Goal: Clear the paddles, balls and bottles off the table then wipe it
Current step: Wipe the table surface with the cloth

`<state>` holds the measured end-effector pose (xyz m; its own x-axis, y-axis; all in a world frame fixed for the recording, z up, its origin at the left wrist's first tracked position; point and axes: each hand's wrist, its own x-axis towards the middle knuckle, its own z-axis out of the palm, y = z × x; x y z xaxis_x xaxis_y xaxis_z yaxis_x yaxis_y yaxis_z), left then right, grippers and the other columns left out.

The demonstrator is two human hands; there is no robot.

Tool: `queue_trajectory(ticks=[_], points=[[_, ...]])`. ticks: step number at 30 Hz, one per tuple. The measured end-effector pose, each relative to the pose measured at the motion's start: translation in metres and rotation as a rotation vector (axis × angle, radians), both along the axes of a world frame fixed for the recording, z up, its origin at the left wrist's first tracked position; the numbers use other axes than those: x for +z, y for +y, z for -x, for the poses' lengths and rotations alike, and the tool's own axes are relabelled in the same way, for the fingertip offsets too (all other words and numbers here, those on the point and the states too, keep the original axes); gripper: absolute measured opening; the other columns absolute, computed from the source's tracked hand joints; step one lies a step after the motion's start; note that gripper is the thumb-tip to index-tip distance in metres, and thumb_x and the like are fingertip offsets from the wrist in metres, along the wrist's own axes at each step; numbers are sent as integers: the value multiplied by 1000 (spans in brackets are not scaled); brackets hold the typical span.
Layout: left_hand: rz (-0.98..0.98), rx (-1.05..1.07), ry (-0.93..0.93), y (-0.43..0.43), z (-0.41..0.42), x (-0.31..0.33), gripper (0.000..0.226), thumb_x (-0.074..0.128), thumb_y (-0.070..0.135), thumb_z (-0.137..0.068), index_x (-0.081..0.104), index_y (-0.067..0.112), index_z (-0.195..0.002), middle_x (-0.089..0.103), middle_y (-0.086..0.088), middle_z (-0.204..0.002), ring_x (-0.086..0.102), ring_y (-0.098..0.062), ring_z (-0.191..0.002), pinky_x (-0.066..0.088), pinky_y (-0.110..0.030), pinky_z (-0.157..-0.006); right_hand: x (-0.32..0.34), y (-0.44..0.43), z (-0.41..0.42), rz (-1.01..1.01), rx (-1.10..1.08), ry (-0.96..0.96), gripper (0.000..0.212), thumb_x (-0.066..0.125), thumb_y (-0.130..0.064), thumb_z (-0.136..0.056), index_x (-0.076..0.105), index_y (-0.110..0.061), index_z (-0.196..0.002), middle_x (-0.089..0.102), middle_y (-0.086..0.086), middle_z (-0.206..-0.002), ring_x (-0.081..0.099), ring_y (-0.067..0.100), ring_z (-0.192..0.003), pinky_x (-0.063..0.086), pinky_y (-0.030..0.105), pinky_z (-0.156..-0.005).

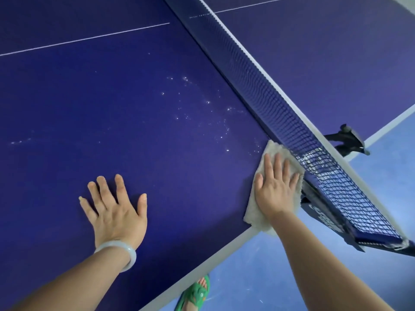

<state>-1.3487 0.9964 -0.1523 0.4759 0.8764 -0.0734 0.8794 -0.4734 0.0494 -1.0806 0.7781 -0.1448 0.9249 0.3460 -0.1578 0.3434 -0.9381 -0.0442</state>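
The dark blue table tennis table (112, 108) fills most of the view. My right hand (276, 189) presses flat, fingers straight, on a white cloth (252, 212) that lies on the table beside the net, near the side edge. My left hand (114, 209) rests flat on the bare table surface, fingers spread, with a pale bangle on the wrist. White specks and droplets (202, 108) are scattered on the table ahead of the cloth. No paddles, balls or bottles are in view.
The blue net (280, 104) with its white top band runs diagonally just right of the cloth, clamped to the table edge by a dark post (347, 140). The table's white side edge (202, 268) borders a light blue floor, where my foot in a green sandal (195, 292) stands.
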Motion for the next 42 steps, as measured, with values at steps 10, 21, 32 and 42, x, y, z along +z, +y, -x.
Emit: queue_trajectory(ticks=[10, 21, 32, 42], points=[[-5, 8, -19, -1, -1, 0, 78, 30, 55, -94, 19, 8, -155, 12, -25, -159, 2, -39, -149, 1, -59, -120, -2, -29, 9, 18, 280, 10, 64, 17, -48, -94, 11, -37, -157, 6, -11, -165, 0, 22, -153, 1, 65, -117], [10, 24, -6, -2, -2, 3, 77, 23, 57, -94, 16, 11, -156, 7, -22, -161, -3, -36, -150, -1, -56, -121, 1, 38, 35, -95, 609, 40, 59, 19, -47, -101, 14, -33, -158, 7, -8, -166, -4, 22, -153, -3, 56, -121], [-4, 23, -26, -1, -1, 1, 73, 22, 56, -98, 20, 10, -155, 11, -24, -160, 2, -38, -150, -2, -55, -121, 0, 31, -53, -86, 420, -8, 67, 14, -47, -95, 12, -26, -159, 6, 0, -166, 1, 22, -153, -6, 46, -123], [-30, 21, -39, -1, 0, -2, 79, 18, 60, -94, 25, 8, -153, 16, -26, -158, 7, -40, -148, 1, -57, -120, -7, -45, -28, -65, 437, -17, 63, 22, -47, -98, 13, -31, -158, 5, -5, -166, -3, 19, -153, 0, 52, -122]])
